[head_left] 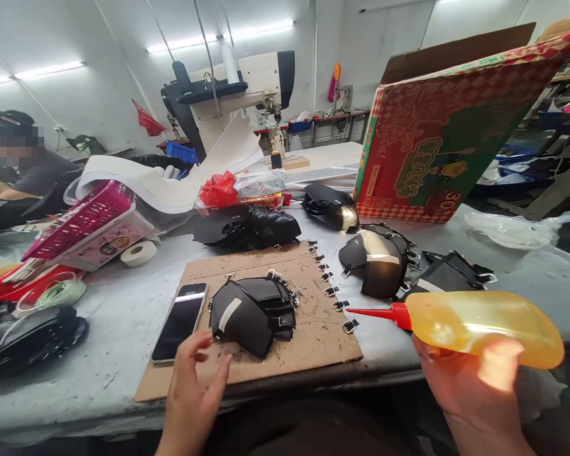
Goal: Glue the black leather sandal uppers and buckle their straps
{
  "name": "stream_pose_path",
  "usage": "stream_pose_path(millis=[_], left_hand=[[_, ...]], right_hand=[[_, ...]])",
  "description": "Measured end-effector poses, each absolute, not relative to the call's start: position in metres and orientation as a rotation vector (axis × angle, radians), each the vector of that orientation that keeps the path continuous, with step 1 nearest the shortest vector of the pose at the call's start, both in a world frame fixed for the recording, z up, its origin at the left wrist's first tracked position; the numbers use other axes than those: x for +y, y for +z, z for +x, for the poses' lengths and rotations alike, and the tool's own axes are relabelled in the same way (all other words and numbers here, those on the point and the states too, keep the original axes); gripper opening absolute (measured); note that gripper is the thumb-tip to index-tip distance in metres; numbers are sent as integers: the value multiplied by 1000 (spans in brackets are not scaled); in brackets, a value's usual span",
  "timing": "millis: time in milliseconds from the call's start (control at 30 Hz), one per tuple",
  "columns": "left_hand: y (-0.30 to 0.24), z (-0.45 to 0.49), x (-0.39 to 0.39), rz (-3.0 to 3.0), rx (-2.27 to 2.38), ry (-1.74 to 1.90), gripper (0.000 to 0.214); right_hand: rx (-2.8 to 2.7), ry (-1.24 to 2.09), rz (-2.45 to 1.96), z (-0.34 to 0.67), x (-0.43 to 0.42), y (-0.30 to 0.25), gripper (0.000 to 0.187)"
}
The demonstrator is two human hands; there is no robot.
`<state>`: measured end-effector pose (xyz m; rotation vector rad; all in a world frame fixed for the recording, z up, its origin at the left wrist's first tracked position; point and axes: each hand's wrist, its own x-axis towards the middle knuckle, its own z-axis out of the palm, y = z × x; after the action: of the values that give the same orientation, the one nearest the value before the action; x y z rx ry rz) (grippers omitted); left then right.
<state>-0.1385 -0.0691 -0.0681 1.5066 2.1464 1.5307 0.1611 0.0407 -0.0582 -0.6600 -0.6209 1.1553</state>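
My right hand (475, 380) is wrapped round a yellow squeeze bottle of glue-like liquid (484, 323), which lies tilted to horizontal with its red nozzle pointing left. My left hand (197, 377) hovers over the near edge of the cardboard sheet (313, 342), thumb and fingers apart, nothing between them. Just beyond it sits a black leather-like piece (242, 316) with straps, buckles and a pale strip on top. A smartphone (180, 323) lies left of that piece. Several small buckled black tabs (331, 291) line the cardboard's right edge.
More black strapped pieces (377, 259) lie on the grey table to the right and at the back. A large red and green carton (437, 152) stands back right. A sewing machine (237, 88) is behind. Left are a pink basket (83, 218), a tape roll (139, 253) and a person (33, 171).
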Motion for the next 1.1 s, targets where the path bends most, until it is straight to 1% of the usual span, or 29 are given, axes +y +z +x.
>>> stream_pose_path(millis=[33,100,200,267,367,433,533,600,667,733,833,967,1100], left_hand=[[-71,-131,-74,1157,2057,1653,34],[-70,-118,-76,611,1773,1706,33],[-57,-106,-63,276,1454,1635,32],[-50,-102,-49,246,1347,1589,28],[-45,-99,-32,275,1268,1547,28],[-44,-96,-26,297,1245,1558,33],[-43,-90,-27,379,1191,1612,44],[-43,-84,-33,431,1196,1648,50],[-41,-77,-40,443,1256,1674,51],[-38,-71,-48,428,1341,1681,46],[-29,-66,-58,412,1401,1622,41],[-18,-65,-63,402,1355,1530,55],[-16,-66,-63,386,1312,1520,60]], right_hand=[[-602,1171,-672,159,41,-58,56],[-592,1196,-699,155,39,-56,58],[-610,1255,-702,148,36,-52,61],[-644,1321,-655,145,34,-51,58],[-770,1399,-588,147,30,-53,39],[-902,1422,-559,150,29,-56,27],[-1092,1385,-479,151,26,-55,23],[-1160,1337,-435,148,23,-49,23],[-1189,1282,-403,142,20,-41,27],[-1210,1212,-376,137,18,-39,31],[-1284,1053,-418,137,20,-51,31],[-1371,954,-511,147,29,-78,34],[-1415,939,-553,153,33,-87,38]])
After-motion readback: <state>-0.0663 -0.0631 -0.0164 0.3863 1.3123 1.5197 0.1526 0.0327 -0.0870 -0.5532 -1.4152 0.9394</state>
